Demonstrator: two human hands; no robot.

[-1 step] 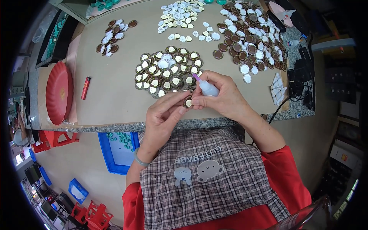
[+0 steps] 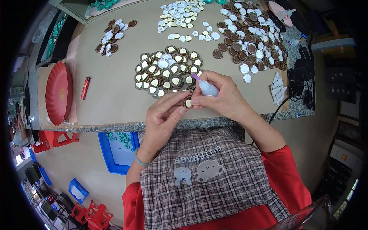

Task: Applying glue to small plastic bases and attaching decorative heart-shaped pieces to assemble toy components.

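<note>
Near the front edge of the table, my left hand (image 2: 161,115) is closed on the edge of a small brown scalloped disc (image 2: 187,102) with a cream piece on its face. My right hand (image 2: 229,99) grips a small white squeeze bottle (image 2: 208,89) with a purple tip pointing up and left. The right thumb and fingertips also press on the disc, hiding part of it. Just beyond both hands lies a heap of similar brown discs with cream pieces (image 2: 154,82), a few white discs (image 2: 163,63) on top.
Loose cream and white pieces (image 2: 180,15) lie at the back. Brown and white discs are heaped (image 2: 251,38) at far right, with a smaller group (image 2: 111,37) at far left. A red fluted tray (image 2: 59,94) and a red tube (image 2: 86,88) are left; a black cable (image 2: 280,109) runs right.
</note>
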